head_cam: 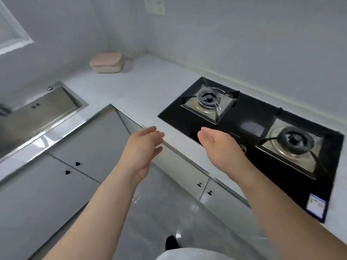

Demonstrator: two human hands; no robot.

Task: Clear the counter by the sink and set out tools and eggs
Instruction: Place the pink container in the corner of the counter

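As I sweep from 9 o'clock, the sink [47,109] comes first, sunk into the worktop [146,85]; I can see nothing in its basin. At 11 o'clock, pushed into the back corner, stands a pink lidded box [106,62]; it is the only loose thing I can see on the stretch beside the sink, so I judge that clearing is the step in hand, with this box as its likely object. No tools and no eggs show anywhere in view; the setting-out part looks not yet begun.

Near the centre the left hand [142,147] hovers over the worktop's front edge, above the cabinet doors [84,145]; its grip is wide, fingers straight and pointing toward 1 o'clock, holding nothing. Just to the right the right hand [219,145] hovers over the near edge of the hob [253,107]; its grip is wide too, palm turned inward, empty. The two are apart and touch nothing.

At 3 o'clock the hob's two burners carry no pan. The next move, as I judge it, calls for a long reach toward 11 o'clock to take the box with both hands; after that, the tools and eggs must be fetched from somewhere out of view.
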